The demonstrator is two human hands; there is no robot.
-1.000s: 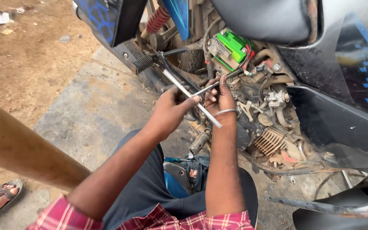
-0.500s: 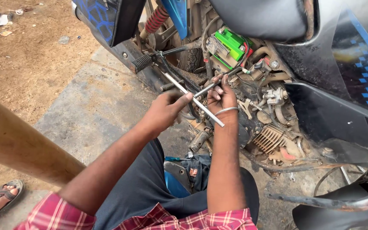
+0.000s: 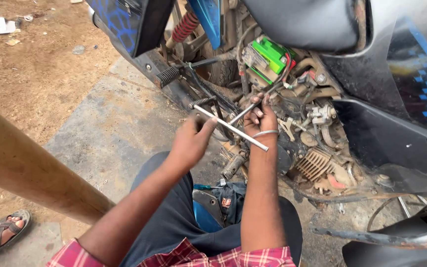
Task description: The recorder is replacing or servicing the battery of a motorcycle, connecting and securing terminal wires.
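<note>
left hand point(image 3: 192, 140) closed around the crossbar of a metal t-handle wrench point(image 3: 231, 127); right hand point(image 3: 261, 118) pinches its shaft (fingers together), the tip reaching into the scooter's exposed engine bay point(image 3: 312, 123). green battery point(image 3: 272, 53) sits above; wooden pole point(image 3: 25, 168) at left.

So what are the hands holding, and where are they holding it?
The left hand holds a silver T-shaped metal wrench by its crossbar. The right hand has its grip on the wrench's long shaft, which points into the scooter's engine parts.
</note>
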